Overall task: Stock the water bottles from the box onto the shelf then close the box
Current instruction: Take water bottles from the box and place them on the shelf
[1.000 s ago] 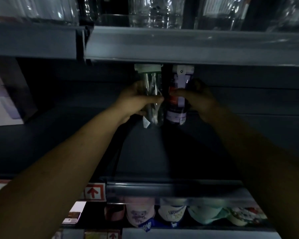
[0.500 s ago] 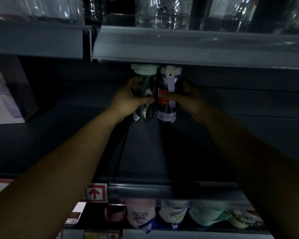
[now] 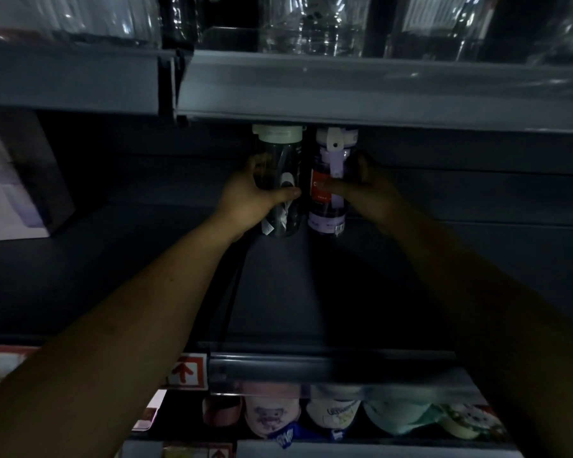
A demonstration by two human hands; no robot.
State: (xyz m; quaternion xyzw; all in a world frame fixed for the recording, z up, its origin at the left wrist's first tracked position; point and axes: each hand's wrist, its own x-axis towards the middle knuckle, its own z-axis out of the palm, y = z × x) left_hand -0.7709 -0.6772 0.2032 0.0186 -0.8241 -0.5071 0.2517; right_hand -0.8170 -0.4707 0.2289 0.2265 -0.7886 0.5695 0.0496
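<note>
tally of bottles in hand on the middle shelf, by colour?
Dark clear bottle with white lid, in the left hand: 1
Purple bottle with red label, in the right hand: 1
Total: 2

The upper shelf's front rail [image 3: 344, 90] hides the tops of both bottle lids, at twelve o'clock from the hands. The left hand [image 3: 248, 196] covers the dark bottle's [image 3: 280, 180] left side; the right hand [image 3: 368, 190] sinks into shadow beside the purple bottle [image 3: 325, 193], its fingers perhaps wrapped behind. The red label's lettering is too blurred to read. The clear containers [image 3: 311, 24] above are cut off by the top edge.
</note>
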